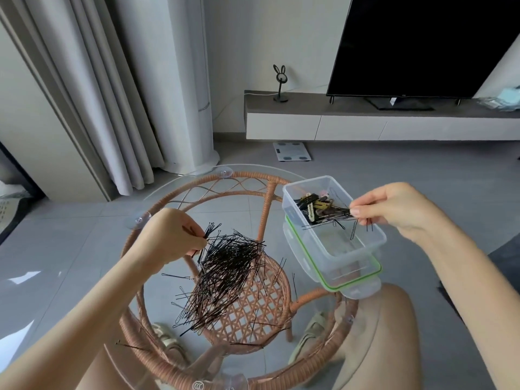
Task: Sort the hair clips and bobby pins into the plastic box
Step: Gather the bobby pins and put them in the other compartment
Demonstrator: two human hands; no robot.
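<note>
Head view, logging. The clear plastic box (363,249) is sitting on its green-sealed lid (353,280), both resting on a round glass tabletop (213,198) over a woven rattan frame (268,209). Left of the box, a dense heap of thin black bobby pins (228,280) is lying on the glass, with strays trailing toward the box. The left hand (174,237) is pinching a few pins at the heap's far corner, away from the box. The right hand (394,209) is hovering over the box's right rim, thumb and fingers pinching a small bundle of pins whose ends are hanging inside. Hair clips (312,206), black, yellow and pink, are lying jumbled at the box's far end; I cannot count them. Beyond the box, a white scale (292,151) is lying on the grey floor and a dark television (422,43) is standing on a low cabinet. Both forearms are running off the frame's bottom edge.
</note>
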